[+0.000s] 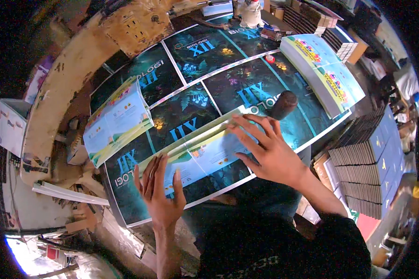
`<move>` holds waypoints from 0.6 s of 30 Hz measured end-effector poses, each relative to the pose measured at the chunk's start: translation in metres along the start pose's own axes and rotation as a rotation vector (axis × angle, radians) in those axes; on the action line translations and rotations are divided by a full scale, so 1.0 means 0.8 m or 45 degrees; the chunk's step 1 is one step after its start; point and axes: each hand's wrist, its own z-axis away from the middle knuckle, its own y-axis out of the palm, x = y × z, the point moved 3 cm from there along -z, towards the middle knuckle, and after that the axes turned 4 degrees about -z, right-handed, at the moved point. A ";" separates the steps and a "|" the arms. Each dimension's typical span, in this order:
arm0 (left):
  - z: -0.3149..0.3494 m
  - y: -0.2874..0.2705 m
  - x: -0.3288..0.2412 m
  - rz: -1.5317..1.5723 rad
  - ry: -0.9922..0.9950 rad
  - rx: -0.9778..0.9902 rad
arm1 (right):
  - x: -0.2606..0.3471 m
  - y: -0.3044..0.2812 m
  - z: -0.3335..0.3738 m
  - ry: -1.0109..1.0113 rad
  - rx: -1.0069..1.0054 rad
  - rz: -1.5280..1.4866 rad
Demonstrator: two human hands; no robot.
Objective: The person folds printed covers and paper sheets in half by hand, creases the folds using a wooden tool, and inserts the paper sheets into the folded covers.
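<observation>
You are pressing both hands flat on a light-blue and yellow cover sheet lying on the big dark printed sheet. Its long axis is running from near left to far right. Your left hand is resting open, fingers together, on the near-left end; your right hand is spreading open, fingers splayed, over the far-right end. Neither is gripping anything. A dark rounded tool is standing just beyond your right fingertips. Stacks of similar covers are lying at far left and far right.

Dim, bluish; glossy glare; fisheye-bent, dark rim.
</observation>
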 end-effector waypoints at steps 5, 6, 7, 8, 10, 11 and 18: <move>-0.003 -0.033 0.017 0.076 -0.037 0.203 | 0.013 -0.037 0.024 -0.037 -0.091 -0.275; -0.002 -0.034 0.024 0.149 -0.124 0.319 | 0.012 -0.035 0.029 -0.020 0.024 -0.406; -0.001 -0.044 0.026 0.053 -0.184 0.353 | 0.014 -0.032 0.027 0.004 0.124 -0.436; -0.003 -0.047 0.031 0.061 -0.184 0.353 | 0.013 -0.027 0.033 0.007 0.128 -0.431; -0.003 -0.054 0.060 0.020 -0.212 0.358 | 0.003 -0.003 0.055 0.139 0.386 -0.524; -0.001 -0.059 0.075 -0.104 -0.114 0.345 | 0.000 0.002 0.055 0.078 0.405 -0.497; 0.079 -0.004 0.085 0.394 -0.726 0.183 | -0.045 0.005 0.036 0.629 -0.044 -0.554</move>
